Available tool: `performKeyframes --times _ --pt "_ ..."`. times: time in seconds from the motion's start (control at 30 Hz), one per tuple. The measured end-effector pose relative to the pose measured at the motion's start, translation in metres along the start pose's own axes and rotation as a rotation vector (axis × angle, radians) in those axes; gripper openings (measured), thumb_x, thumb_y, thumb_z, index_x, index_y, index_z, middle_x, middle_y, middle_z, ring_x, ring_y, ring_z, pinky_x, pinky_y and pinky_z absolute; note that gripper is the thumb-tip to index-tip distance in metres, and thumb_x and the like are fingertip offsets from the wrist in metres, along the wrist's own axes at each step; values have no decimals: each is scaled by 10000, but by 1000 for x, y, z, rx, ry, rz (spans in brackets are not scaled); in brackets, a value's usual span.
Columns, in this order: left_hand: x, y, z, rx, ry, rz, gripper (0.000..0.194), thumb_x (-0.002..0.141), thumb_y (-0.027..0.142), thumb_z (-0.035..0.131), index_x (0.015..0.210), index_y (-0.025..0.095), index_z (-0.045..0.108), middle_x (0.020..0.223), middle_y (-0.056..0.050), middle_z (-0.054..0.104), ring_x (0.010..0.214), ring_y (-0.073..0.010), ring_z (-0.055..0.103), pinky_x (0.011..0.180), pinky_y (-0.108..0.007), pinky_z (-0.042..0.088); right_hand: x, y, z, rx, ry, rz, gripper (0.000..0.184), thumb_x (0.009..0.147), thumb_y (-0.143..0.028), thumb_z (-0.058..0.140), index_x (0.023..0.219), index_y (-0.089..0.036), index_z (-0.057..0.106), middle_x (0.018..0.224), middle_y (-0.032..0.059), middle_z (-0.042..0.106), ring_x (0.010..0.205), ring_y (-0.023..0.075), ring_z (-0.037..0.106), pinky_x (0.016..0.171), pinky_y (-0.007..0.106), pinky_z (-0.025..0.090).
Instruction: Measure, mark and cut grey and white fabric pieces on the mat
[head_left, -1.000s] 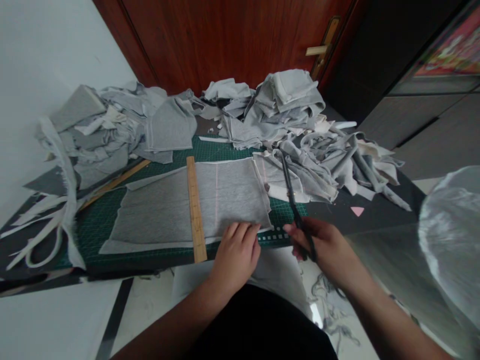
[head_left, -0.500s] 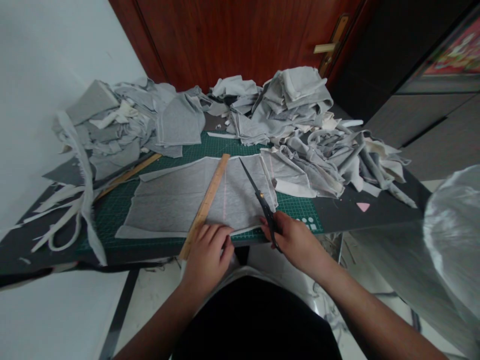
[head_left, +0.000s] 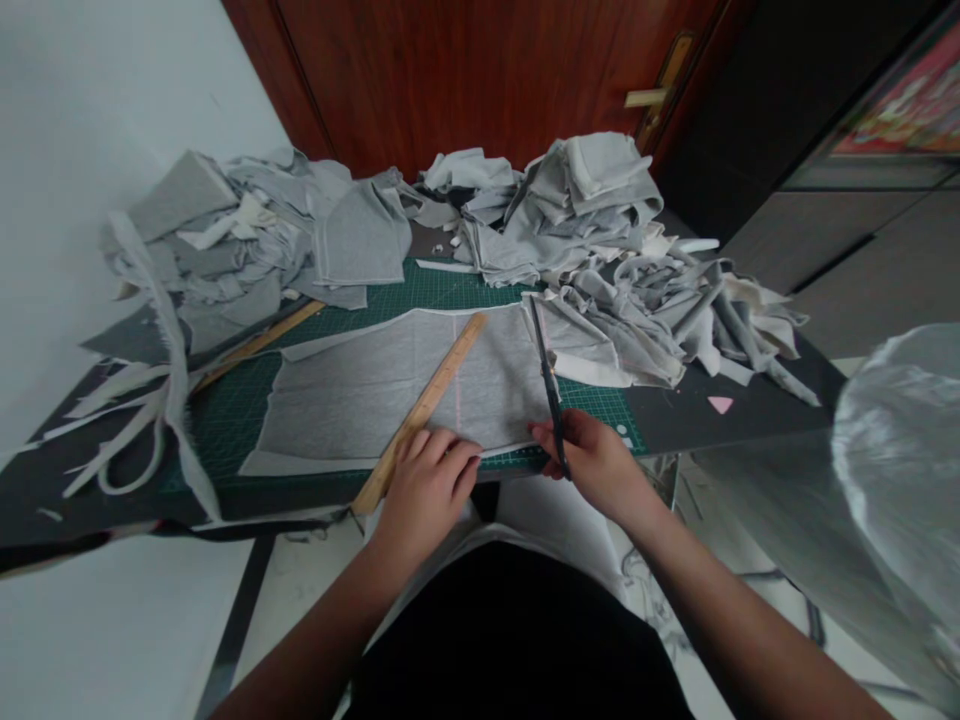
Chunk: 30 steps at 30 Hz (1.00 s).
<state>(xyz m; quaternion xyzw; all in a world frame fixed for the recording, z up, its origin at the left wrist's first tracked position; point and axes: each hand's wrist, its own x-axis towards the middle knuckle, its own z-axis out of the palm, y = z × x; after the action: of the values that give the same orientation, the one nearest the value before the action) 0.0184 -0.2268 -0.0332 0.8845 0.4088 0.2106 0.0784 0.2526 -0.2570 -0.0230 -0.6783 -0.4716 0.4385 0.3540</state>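
A grey fabric piece (head_left: 352, 390) with a faint pink line lies on the green cutting mat (head_left: 225, 430). My left hand (head_left: 431, 480) rests at its near edge, fingers curled over the lower part of a slanted wooden ruler (head_left: 442, 375); the thumb side touches the fabric, and what lies under the palm is hidden. My right hand (head_left: 592, 460) grips black scissors (head_left: 550, 385) by the handles. Their blades look closed and point away from me, along the fabric's right edge, next to a second folded grey piece (head_left: 581, 335).
Heaps of grey fabric (head_left: 277, 220) and more cloth (head_left: 592, 200) line the back of the dark table (head_left: 667, 430). Another wooden strip (head_left: 262, 345) and pale offcuts (head_left: 172, 390) lie left. Pink tailor's chalk (head_left: 720, 404) is at right, near a translucent plastic bag (head_left: 900, 430).
My right hand has swung the scissors from over the fabric to its right edge. The ruler's far end has tilted right, and my left hand has shifted slightly right.
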Motion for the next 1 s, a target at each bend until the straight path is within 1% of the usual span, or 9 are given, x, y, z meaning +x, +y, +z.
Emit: performKeyframes --times 0.13,0.23,0.3,0.4,0.47,0.6,0.7,0.87,1.0 --pt "14 -1 1 15 -23 2 130 986 216 594 1055 226 703 1010 -45 672 991 -263 570 890 -430 438 12 -13 -7 -131 64 8 311 892 -522 614 929 -213 625 690 29 692 585 198 685 501 260 463" --pt "20 1 4 20 -24 31 131 971 223 616 1073 219 700 1010 -46 680 985 -260 576 887 -430 447 16 -15 -10 -11 35 53 313 879 -516 621 920 -206 614 657 7 663 554 187 665 500 262 471" --pt "21 2 6 15 -14 50 108 976 218 606 1029 215 701 971 -44 681 955 -250 580 866 -420 452 12 -12 -8 103 34 59 333 860 -520 640 939 -197 613 746 19 690 557 169 650 514 267 487" --pt "19 2 9 16 17 68 118 991 215 575 970 209 691 940 -45 684 929 -243 580 843 -411 453 -12 -9 -4 204 54 61 395 818 -545 680 964 -182 624 900 55 723 567 139 620 532 269 496" --pt "17 1 10 1 31 88 124 995 203 559 966 205 680 954 -47 696 937 -238 589 856 -411 454 -37 -12 -2 245 20 93 438 779 -554 711 975 -169 637 928 66 722 568 125 597 540 267 490" --pt "15 0 11 -60 59 117 123 977 162 555 986 205 670 979 -43 716 951 -234 610 883 -414 461 -89 -21 1 293 -175 244 458 739 -565 720 913 -153 621 840 57 695 530 112 563 523 266 452" --pt "13 1 10 -125 106 126 140 921 133 578 990 210 672 971 -42 719 935 -228 620 878 -401 478 -119 -20 5 346 -280 344 477 745 -598 706 901 -167 576 840 50 688 522 103 560 522 256 432" --pt "5 6 7 -46 170 59 107 817 120 625 873 206 656 878 -39 714 908 -266 609 845 -447 460 -148 -13 7 337 -427 437 496 796 -623 697 982 -178 581 770 10 647 580 108 573 560 232 422" --pt "-4 4 6 -70 185 -11 104 878 110 598 903 195 651 906 -45 701 904 -248 609 856 -430 468 -160 -12 1 266 -480 464 531 820 -687 661 992 -187 618 733 9 633 637 120 557 600 237 411"
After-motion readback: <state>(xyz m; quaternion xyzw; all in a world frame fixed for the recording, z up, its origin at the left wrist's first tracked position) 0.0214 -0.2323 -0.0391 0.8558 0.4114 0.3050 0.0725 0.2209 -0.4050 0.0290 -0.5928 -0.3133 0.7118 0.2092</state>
